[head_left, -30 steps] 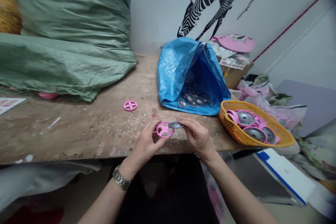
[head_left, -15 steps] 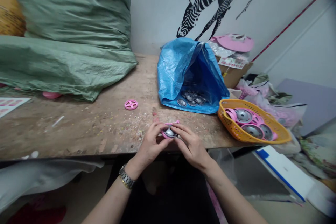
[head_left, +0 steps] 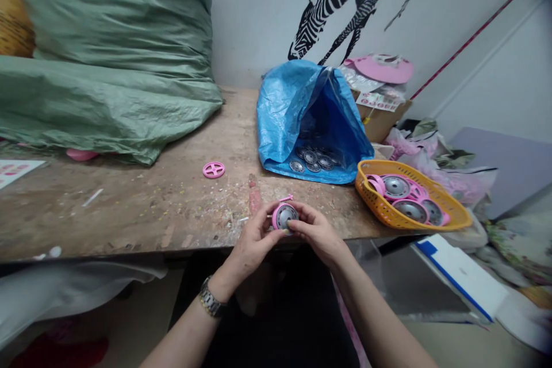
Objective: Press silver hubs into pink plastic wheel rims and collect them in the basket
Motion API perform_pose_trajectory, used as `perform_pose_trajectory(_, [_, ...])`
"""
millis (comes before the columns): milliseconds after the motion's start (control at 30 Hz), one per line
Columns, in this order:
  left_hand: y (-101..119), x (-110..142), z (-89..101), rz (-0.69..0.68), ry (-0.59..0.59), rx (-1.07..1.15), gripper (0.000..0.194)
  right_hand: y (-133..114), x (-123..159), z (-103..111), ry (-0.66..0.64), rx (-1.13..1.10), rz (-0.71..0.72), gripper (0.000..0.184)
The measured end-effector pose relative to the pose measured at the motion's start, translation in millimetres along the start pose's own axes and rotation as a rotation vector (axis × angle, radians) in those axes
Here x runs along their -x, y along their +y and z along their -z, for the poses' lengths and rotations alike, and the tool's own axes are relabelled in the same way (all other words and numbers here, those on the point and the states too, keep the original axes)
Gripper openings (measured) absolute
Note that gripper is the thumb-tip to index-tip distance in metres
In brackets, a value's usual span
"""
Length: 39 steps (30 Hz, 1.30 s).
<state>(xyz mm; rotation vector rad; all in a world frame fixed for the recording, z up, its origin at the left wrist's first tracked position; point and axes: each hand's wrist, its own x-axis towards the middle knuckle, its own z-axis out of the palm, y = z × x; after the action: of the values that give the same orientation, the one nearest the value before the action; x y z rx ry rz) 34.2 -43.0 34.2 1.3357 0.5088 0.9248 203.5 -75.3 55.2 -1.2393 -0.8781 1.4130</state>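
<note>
Both my hands meet at the front edge of the wooden table. Between them is a pink plastic wheel with a grey metal disc seated in its face. My left hand, with a watch on its wrist, pinches the wheel from the left. My right hand presses on it from the right with thumb and fingers closed. A second pink wheel lies loose on the table farther back.
An open blue bag holds several grey metal discs. To its right an orange basket contains assembled pink wheels with discs. Large green sacks fill the back left. Boxes and bags crowd the right side.
One second ago the grey disc was apart in my right hand, beside the pink wheel in my left. The disc now sits in the wheel, held by both hands.
</note>
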Motion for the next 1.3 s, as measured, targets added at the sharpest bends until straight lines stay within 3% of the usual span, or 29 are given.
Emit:
perform_pose_trajectory(200, [3,-1,-3.3,0.061,0.127,-0.23,0.033,0,3,-5,0.126,0.076,0.14,0.038])
perform_pose_trajectory(333, [2,-2,-5.4,0.169,0.108,-0.114,0.032,-1,4,-3,0.092,0.198,0.202,0.032])
perform_pose_trajectory(533, [3,-2,-6.1,0.138,0.074,-0.174,0.03,-1,7,0,0.076,0.199,0.198,0.027])
perform_pose_trajectory(667, [2,-2,-5.5,0.101,0.009,-0.272,0.034,0,10,-3,0.147,0.266,0.245,0.02])
perform_pose_trajectory(800, [7,-3,-10.2,0.106,0.061,-0.307,0.033,2,9,-6,0.217,0.284,0.285,0.014])
perform_pose_trajectory(1000, [10,-10,-11.3,0.119,0.055,-0.31,0.039,-2,1,-7,0.215,0.208,0.245,0.019])
perform_pose_trajectory(1133, [3,-10,-8.5,0.162,0.046,-0.203,0.047,-8,0,-8,0.119,0.166,0.219,0.019])
perform_pose_trajectory(1300, [2,-8,-5.7,0.103,0.036,-0.336,0.042,-8,5,-11,0.132,0.28,0.285,0.011])
